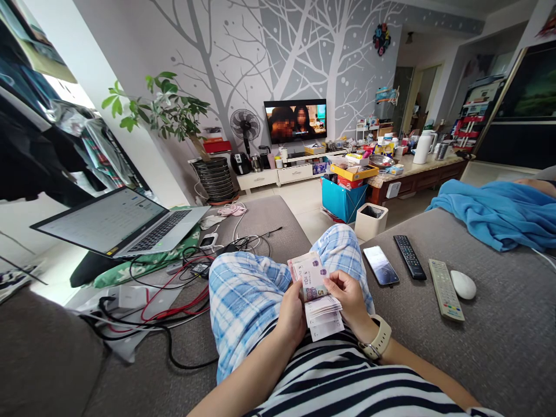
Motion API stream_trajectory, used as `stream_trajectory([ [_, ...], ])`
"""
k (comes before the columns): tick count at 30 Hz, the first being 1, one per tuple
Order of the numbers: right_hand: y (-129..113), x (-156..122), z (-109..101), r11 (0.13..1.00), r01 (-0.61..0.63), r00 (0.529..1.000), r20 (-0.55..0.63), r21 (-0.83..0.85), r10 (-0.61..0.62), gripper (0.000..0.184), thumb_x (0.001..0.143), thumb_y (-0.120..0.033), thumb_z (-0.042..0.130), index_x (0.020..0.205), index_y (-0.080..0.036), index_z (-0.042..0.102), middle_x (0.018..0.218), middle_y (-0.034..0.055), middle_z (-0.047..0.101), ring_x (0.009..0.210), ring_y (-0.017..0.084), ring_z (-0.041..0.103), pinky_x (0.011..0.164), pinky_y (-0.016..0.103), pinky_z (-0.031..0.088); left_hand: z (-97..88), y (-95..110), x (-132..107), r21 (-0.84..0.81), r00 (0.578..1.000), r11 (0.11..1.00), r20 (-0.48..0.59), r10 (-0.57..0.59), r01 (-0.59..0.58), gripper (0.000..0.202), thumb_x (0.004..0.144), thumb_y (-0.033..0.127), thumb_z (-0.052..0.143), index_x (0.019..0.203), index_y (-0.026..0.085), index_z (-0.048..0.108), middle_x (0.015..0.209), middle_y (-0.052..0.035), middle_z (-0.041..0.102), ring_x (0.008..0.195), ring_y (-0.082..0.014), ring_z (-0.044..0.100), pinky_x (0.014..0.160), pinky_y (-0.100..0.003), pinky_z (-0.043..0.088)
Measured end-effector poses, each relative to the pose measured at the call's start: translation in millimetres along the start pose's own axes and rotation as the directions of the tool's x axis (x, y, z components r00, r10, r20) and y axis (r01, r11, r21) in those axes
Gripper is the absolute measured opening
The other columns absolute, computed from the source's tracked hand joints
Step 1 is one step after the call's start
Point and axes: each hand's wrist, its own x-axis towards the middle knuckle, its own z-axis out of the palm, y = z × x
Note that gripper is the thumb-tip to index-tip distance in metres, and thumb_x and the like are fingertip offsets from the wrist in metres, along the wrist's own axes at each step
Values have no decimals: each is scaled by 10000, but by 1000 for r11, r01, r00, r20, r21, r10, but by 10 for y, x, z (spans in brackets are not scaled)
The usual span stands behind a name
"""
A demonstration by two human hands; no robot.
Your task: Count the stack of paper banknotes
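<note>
A stack of banknotes (309, 277) is held over my lap, between my two hands. My left hand (292, 313) is closed round its left side, the thumb lying on the notes. At the right edge, my right hand (348, 298) pinches the notes between thumb and fingers. The lower ends of several notes fan out downward, toward my striped shirt (321, 382). A "5" shows on the top note. My right wrist wears a watch with a pale band (379, 339). Under the notes are my crossed legs in blue checked trousers (241, 307).
On the sofa to my right lie a phone (381, 266), a black remote (409, 257), a pale remote (446, 289) and a white mouse (463, 285). To my left stands an open laptop (158, 229) beside tangled cables (191, 301). A white bin (370, 221) stands ahead.
</note>
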Motion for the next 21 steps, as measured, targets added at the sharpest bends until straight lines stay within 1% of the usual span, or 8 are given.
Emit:
stream_trajectory([
  [4, -5, -3, 5, 1000, -1, 1000, -2, 14, 1, 299, 818, -462, 662, 731, -180, 618, 656, 1, 586, 612, 154, 514, 580, 262, 409, 6, 13, -22, 19, 1000, 1000, -15, 0, 1, 340, 832, 213, 572, 1134, 86, 663, 1070, -145, 747, 1010, -298, 704, 898, -415, 560],
  [11, -3, -2, 5, 1000, -7, 1000, 0, 28, 7, 300, 816, -463, 664, 730, -179, 617, 644, -7, 571, 597, 146, 498, 567, 259, 396, 64, 61, -101, 34, 1000, 999, -15, -19, 19, 331, 824, 195, 573, 1125, 94, 667, 1082, -141, 745, 1002, -294, 708, 895, -410, 560],
  [21, -27, -1, 15, 999, -12, 1000, -16, 34, 12, 304, 803, -463, 673, 716, -178, 617, 633, -7, 576, 586, 141, 493, 563, 257, 397, 75, 59, -95, 53, 1000, 998, -22, -18, 19, 340, 822, 215, 572, 1125, 92, 667, 1031, -135, 757, 984, -298, 712, 889, -421, 562],
])
